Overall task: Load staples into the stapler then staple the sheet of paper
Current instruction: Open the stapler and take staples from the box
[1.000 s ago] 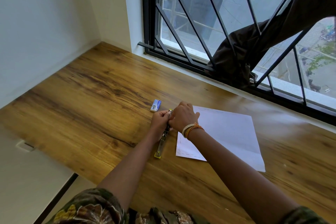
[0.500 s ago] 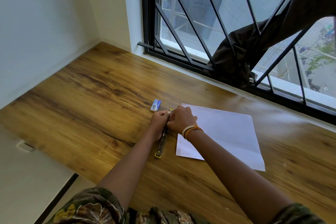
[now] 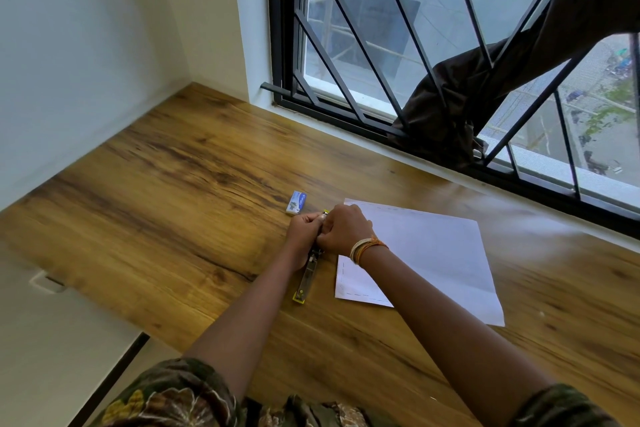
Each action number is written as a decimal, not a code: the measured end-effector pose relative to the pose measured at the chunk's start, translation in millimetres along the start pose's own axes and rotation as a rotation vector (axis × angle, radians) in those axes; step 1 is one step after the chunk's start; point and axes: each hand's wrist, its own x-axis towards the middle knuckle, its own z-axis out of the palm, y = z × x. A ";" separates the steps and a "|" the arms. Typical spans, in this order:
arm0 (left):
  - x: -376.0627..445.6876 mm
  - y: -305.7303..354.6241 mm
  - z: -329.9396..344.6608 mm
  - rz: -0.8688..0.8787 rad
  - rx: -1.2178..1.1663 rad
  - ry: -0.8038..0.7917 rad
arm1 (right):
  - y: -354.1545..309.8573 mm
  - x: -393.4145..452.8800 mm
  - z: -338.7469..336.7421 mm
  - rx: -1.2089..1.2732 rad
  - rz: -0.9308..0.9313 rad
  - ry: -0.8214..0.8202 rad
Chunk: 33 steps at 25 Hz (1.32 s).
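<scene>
A yellow stapler lies opened out flat on the wooden desk, its metal staple channel pointing toward me. My left hand grips the stapler's far half from the left. My right hand curls over the same spot from the right, fingers pinching at the channel; what they pinch is hidden. A small blue and white staple box lies just beyond my left hand. The white sheet of paper lies flat to the right, partly under my right wrist.
A barred window runs along the desk's far edge, with a dark cloth bunched in the bars at the right. White walls close the left side. The desk's left edge drops off beside my left arm.
Both hands stay clasped over the stapler's far half; they have shifted only slightly. The paper and the staple box have not moved.
</scene>
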 end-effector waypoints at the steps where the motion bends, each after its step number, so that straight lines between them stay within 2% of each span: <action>1: -0.3 -0.1 0.5 -0.003 0.004 -0.002 | 2.3 1.7 -0.1 0.012 -0.009 -0.003; 6: -3.3 3.1 0.9 0.003 0.035 0.010 | 16.3 10.3 -5.8 0.180 -0.054 -0.067; 10: -6.9 5.2 6.4 -0.058 -0.089 0.039 | 38.7 28.0 -21.4 0.325 -0.004 0.067; 17: -0.7 0.1 7.8 -0.072 -0.115 0.079 | 50.4 60.1 -32.3 -0.192 -0.100 0.123; 25: 2.8 -4.0 7.0 -0.057 -0.049 0.102 | 47.1 84.1 -17.4 -0.310 -0.294 0.139; 29: 2.8 -3.4 7.3 -0.064 -0.053 0.100 | 50.5 87.4 -14.9 -0.224 -0.300 0.146; 33: 3.4 -2.7 6.9 -0.061 -0.054 0.093 | 55.7 68.5 -15.0 0.159 -0.193 0.325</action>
